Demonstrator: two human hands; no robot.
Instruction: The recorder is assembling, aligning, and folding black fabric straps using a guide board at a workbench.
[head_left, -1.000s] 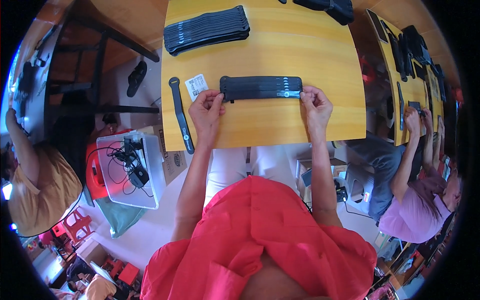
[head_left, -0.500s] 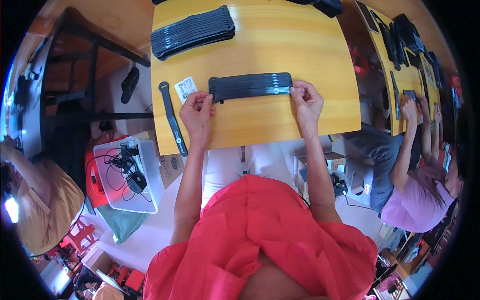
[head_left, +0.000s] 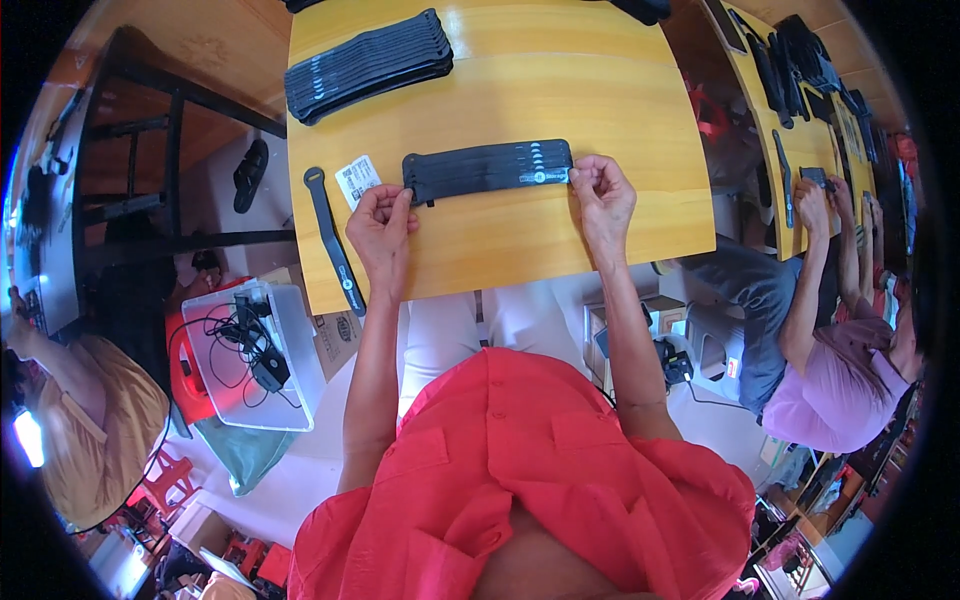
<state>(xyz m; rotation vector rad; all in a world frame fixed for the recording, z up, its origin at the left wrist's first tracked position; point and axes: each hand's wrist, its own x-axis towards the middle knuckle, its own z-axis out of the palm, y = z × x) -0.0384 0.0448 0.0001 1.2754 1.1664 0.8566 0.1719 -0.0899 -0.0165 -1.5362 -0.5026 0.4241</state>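
Observation:
A flat bundle of black straps (head_left: 485,168) lies across the wooden table in front of me, with small white printed marks near its right end. My left hand (head_left: 383,225) pinches its lower left corner between thumb and fingers. At the other end, the lower right corner is between the fingertips of my right hand (head_left: 604,195). A single black strap (head_left: 333,240) with a round eyelet at its top lies left of my left hand. Next to it is a white printed label (head_left: 358,179), partly near my fingers.
A larger stack of black straps (head_left: 370,65) sits at the table's far left. Below the table's left side stands a clear plastic bin (head_left: 300,345) with black cables and adapters. On the right, a co-worker in a purple top (head_left: 840,385) handles straps at another table (head_left: 790,215).
The whole view has shifted slightly, so the table and its things sit a little further left. Both my hands keep their pinch on the bundle's ends.

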